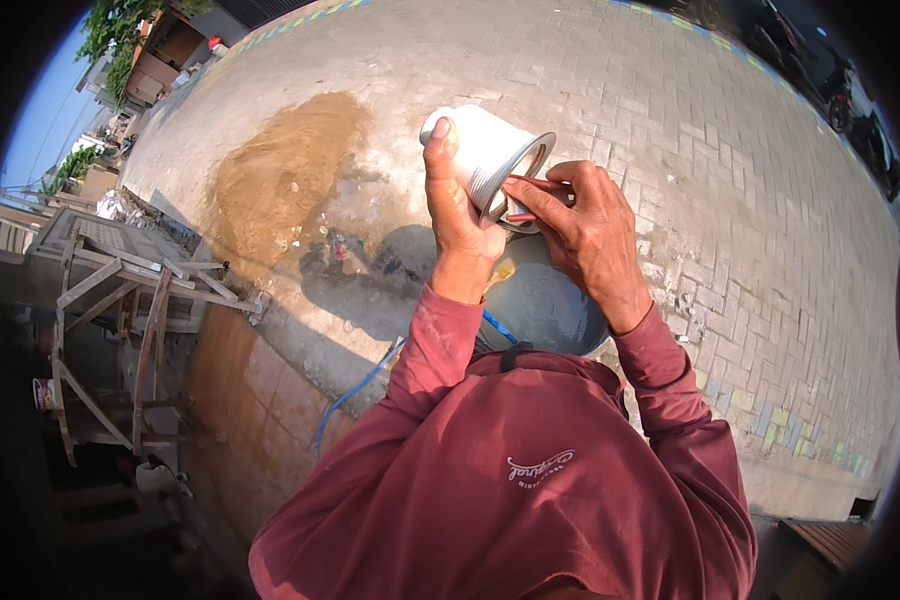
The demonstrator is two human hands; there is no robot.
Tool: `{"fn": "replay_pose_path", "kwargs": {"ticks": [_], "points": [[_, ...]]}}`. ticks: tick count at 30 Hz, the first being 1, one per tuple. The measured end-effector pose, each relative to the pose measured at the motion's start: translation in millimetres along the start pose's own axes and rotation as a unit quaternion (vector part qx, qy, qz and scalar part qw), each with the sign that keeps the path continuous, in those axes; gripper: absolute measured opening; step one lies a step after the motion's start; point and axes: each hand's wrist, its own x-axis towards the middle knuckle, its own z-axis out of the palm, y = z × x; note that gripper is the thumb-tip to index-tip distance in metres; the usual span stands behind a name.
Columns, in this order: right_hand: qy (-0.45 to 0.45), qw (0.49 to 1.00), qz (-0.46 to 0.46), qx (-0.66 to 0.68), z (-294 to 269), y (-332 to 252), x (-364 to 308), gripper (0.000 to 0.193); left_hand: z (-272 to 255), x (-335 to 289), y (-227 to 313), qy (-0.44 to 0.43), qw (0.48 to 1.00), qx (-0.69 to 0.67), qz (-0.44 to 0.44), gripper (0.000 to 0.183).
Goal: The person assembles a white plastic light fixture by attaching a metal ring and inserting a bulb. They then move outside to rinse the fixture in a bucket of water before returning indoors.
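My left hand (460,230) is wrapped round a white cup-shaped piece (485,145), thumb along its side. The piece is tilted, with its wide greyish ringed rim toward my right hand (600,225). At this rim, the right hand's fingers pinch a thin reddish-brown strip or pad, whose exact kind I cannot make out; part of it reaches into the opening. Fingers hide much of the inside. Below both hands stands a round tub holding grey water (545,300). A small yellow thing (502,272) shows at the tub's left edge.
A blue hose (355,392) runs along the ground left of the tub. Beyond it lies a sand heap (280,180) on the paving (690,200). Wooden trestles (135,310) stand at the left. Parked motorcycles (840,105) line the far right.
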Motion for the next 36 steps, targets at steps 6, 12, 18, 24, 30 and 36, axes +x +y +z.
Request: {"fn": "replay_pose_path", "kwargs": {"ticks": [6, 12, 18, 24, 30, 36], "points": [[0.001, 0.999, 0.039, -0.034, 4, 5, -3, 0.045, 2, 2, -5, 0.027, 0.998, 0.058, 0.0, 0.048], [0.033, 0.997, 0.063, 0.034, 16, -7, -9, 0.041, 0, 5, -7, 0.029, 0.995, 0.099, 0.011, 0.052], [0.074, 0.994, 0.012, -0.077, 18, 7, -12, 0.048, 6, 5, -6, 0.018, 0.995, 0.093, 0.025, 0.054], [0.074, 0.993, 0.087, 0.012, 24, -1, -8, 0.037, 5, 2, -5, 0.01, 0.989, 0.143, 0.04, 0.058], [0.012, 0.82, 0.295, 0.491, 13, 6, -13, 0.032, 2, 7, -1, 0.013, 0.99, 0.132, 0.042, 0.062], [0.11, 0.838, 0.26, 0.467, 5, 21, -4, 0.031, 8, -4, 2, 0.009, 0.994, 0.105, 0.008, 0.065]]}}
